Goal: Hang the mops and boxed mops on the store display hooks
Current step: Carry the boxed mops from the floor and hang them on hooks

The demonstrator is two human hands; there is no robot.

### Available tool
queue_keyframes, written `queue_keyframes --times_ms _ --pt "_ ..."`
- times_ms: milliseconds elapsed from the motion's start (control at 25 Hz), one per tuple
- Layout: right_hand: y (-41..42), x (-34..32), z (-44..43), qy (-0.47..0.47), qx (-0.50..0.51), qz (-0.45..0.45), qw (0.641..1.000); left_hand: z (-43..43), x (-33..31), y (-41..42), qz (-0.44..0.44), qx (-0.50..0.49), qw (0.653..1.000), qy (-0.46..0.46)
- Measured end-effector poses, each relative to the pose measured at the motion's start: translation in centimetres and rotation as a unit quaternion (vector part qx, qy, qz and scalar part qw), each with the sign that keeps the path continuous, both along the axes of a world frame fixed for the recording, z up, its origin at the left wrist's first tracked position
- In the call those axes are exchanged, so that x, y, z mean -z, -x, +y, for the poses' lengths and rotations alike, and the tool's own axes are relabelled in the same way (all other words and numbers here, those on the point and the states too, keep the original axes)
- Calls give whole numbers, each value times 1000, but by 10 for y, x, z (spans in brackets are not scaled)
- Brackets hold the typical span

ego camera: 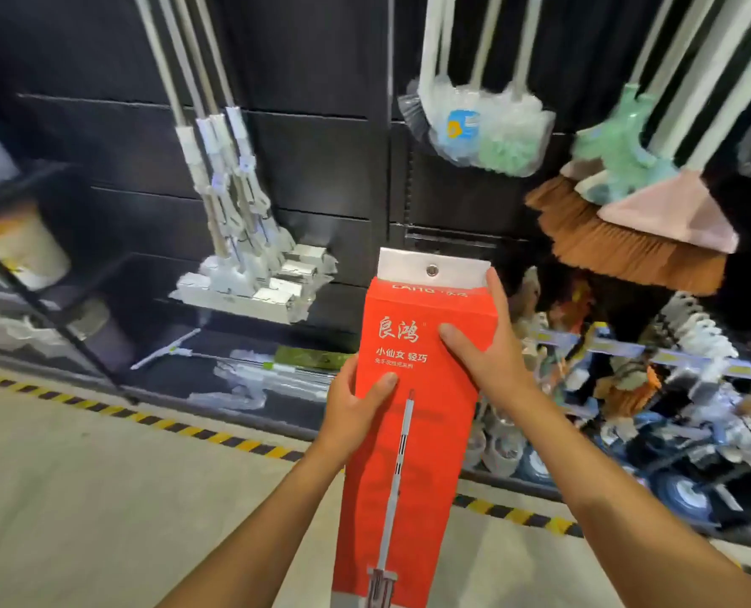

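A tall red boxed mop [413,454] stands upright in front of me, with a white hang tab and metal eyelet [431,270] at its top. My left hand [356,410] grips the box's left edge at mid height, thumb across the front. My right hand [488,348] holds the upper right edge, thumb on the front and fingers reaching up beside the tab. Several flat mops [242,239] in clear wrap hang on the black display wall [321,168] to the upper left of the box.
Wrapped mop heads [479,129] and brooms [637,221] hang at upper right. More mops lie on the low base shelf [273,370]. A rack of small goods [628,388] is at right, a shelf with a bucket [22,243] at left. Yellow-black tape [145,419] edges the floor.
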State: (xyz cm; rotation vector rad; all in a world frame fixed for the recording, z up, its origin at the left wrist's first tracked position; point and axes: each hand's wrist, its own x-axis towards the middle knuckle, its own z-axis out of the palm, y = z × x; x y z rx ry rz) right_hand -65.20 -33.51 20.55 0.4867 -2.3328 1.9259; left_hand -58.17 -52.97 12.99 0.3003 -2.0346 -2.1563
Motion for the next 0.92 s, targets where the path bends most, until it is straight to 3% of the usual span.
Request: queue_keyframes --times_ms 320,560,920 --pt "18 -1 -236 13 -229 2 973 -192 4 -59 0 -227 973 26" --pt "37 10 -388 41 -340 -35 939 -308 4 -70 -10 -324 945 44" --pt "21 18 -623 9 -520 -22 854 -464 8 -119 -24 -523 851 47"
